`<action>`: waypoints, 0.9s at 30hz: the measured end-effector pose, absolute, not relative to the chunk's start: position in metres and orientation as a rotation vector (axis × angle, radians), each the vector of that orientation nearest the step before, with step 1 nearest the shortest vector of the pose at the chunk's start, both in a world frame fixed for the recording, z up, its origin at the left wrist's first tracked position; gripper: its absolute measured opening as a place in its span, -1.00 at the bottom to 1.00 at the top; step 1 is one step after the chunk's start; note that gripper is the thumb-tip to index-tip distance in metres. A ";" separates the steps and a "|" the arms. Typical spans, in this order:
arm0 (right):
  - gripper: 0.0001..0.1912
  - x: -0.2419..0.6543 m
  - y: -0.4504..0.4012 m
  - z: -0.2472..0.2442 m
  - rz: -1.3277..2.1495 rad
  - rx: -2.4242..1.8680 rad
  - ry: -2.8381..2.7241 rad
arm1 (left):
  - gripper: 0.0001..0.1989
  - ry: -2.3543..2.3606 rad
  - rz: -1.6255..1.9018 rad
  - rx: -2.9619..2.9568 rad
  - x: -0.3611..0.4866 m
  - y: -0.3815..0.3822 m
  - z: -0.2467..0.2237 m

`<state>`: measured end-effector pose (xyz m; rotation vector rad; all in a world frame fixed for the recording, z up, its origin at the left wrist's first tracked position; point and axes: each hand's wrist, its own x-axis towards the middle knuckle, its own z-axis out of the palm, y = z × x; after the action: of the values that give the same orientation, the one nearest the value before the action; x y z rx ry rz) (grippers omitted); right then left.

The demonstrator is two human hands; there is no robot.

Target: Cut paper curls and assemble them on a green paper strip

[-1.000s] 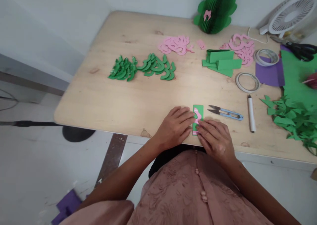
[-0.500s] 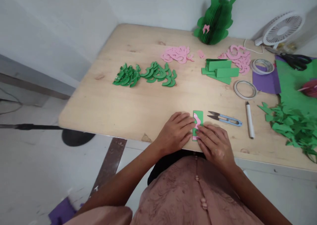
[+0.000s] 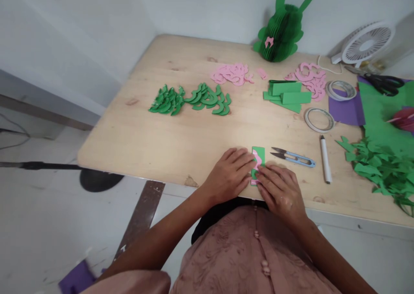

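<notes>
A green paper strip (image 3: 258, 150) lies upright in my view near the table's front edge. On it is a curvy pink paper cut-out (image 3: 258, 160), partly covered by my fingers. My left hand (image 3: 231, 173) lies flat with stretched fingers, its fingertips touching the strip's left side. From the right, my right hand (image 3: 280, 188) rests its extended fingertips on the strip and the lower part of the pink piece. Thread snips (image 3: 293, 157) with a light blue handle lie just beyond my right hand, beside a white marker pen (image 3: 326, 160).
Green curved cut-outs (image 3: 207, 97), pink cut-outs (image 3: 231, 74) and folded green strips (image 3: 291, 93) lie farther back. A green honeycomb paper figure (image 3: 281, 35) stands by the wall. Tape rolls (image 3: 319, 120), black-handled scissors (image 3: 383, 83), a white fan (image 3: 367, 43) and green scraps (image 3: 378, 164) are at right.
The whole view has shifted slightly, so things on the table sit a little lower. Both hands stay on the strip; my right fingertips have barely moved.
</notes>
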<state>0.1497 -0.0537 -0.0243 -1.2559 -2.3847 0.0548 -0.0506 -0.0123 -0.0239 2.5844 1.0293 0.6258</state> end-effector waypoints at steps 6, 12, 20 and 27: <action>-0.74 0.151 -0.053 -0.025 0.059 -1.247 -2.382 | -0.62 1.049 0.560 2.631 -0.048 -0.013 -0.020; -0.73 0.150 -0.054 -0.024 0.050 -1.236 -2.383 | -0.61 1.080 0.499 2.642 -0.045 -0.014 -0.018; -0.74 0.151 -0.053 -0.025 0.063 -1.244 -2.387 | -0.65 1.098 0.530 2.670 -0.045 -0.014 -0.023; -0.74 0.151 -0.053 -0.026 0.051 -1.235 -2.396 | -0.67 1.104 0.564 2.689 -0.045 -0.014 -0.025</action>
<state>0.1509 -0.0534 -0.0263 -1.2346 -2.3957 0.0510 -0.0454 -0.0141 -0.0250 2.6895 1.1037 0.5645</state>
